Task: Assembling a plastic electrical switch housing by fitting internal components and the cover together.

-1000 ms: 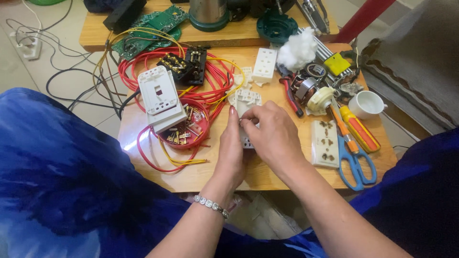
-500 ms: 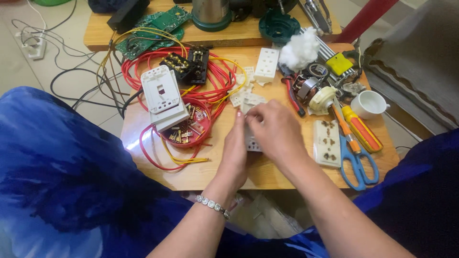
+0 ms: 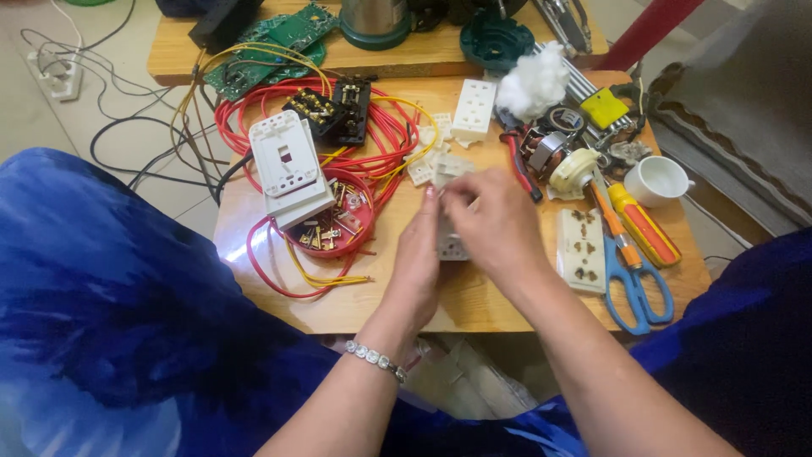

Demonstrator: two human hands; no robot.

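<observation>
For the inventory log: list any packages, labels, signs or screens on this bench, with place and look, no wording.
No packages, signs or screens in view.
Yellow label: on a small block at the far right of the wooden table, squarish, bright yellow.
Anything printed on the white socket plates is too small to tell.

No clear packages, labels, signs or screens, as far as visible.

Bare forearms, a beaded silver bracelet [image 3: 377, 358] on the left wrist, and a blue patterned garment [image 3: 110, 322] over the lap
</observation>
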